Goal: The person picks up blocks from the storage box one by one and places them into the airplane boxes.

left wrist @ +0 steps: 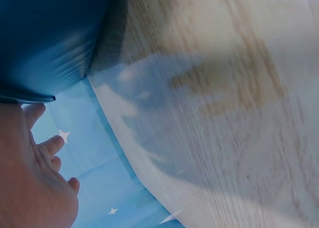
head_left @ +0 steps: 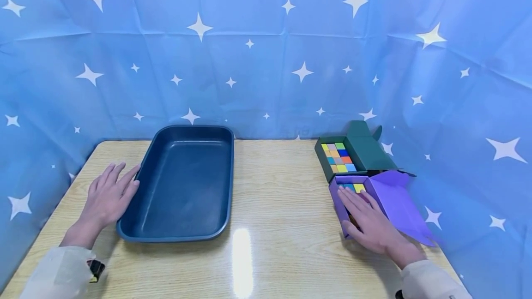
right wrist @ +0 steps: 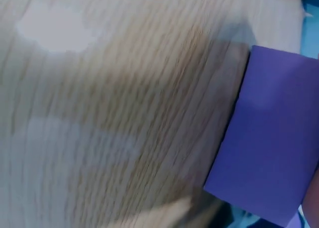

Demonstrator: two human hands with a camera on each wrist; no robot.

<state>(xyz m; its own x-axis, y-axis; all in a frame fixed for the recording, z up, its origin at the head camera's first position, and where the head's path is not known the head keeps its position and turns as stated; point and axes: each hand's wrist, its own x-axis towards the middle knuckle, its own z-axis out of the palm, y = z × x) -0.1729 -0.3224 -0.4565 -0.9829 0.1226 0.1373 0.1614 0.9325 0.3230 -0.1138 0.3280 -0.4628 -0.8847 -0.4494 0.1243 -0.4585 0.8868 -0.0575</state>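
On the left of the table stands a dark blue tray (head_left: 187, 233), with bare floor showing inside it. My left hand (head_left: 109, 193) is beside it, fingers extended, fingertips right at the tray's left rim. At the right, my right hand (head_left: 370, 220) lies over a purple box (head_left: 338, 209), its fingers fairly straight above the opening. Coloured blocks (head_left: 359, 188) show past the fingertips; the hand hides the rest of the contents. In the right wrist view the box's purple side wall (right wrist: 264, 133) stands on the table, with only a sliver of the hand at the edge.
Behind the purple box sits a dark green box (head_left: 322, 156), lid folded out to the right, holding rows of coloured cubes (head_left: 338, 153). The purple lid (head_left: 401, 206) also lies open rightward. A blue star-patterned curtain (head_left: 266, 82) surrounds the wooden table (head_left: 282, 206).
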